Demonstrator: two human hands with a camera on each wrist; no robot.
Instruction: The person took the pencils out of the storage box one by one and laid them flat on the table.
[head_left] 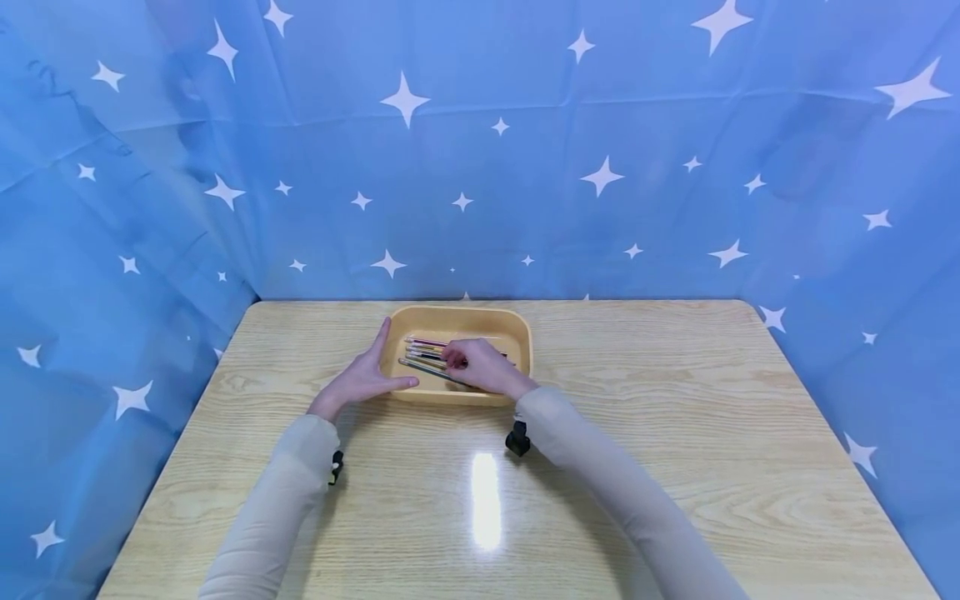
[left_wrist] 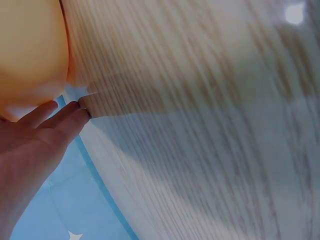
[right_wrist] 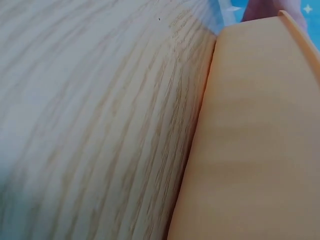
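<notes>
A shallow yellow-orange tray (head_left: 450, 399) with rounded corners lies near the far edge of the table. Several pencils (head_left: 426, 353) of different colours lie side by side in it, roughly lengthwise. My left hand (head_left: 367, 372) rests at the tray's left end, fingers straight and thumb spread over the front rim. In the left wrist view its fingers (left_wrist: 72, 122) lie by the tray's outer wall (left_wrist: 32, 50). Inside the tray my right hand (head_left: 483, 364) has its fingers curled at the pencils and pinches one; the hand partly hides them. The right wrist view shows only the tray's outside (right_wrist: 250, 130).
The tray stands on a light wood-grain table (head_left: 675, 433), with a bright reflection (head_left: 486, 500) in front of it. A blue curtain (head_left: 480, 167) with white stars hangs behind the table and along both sides.
</notes>
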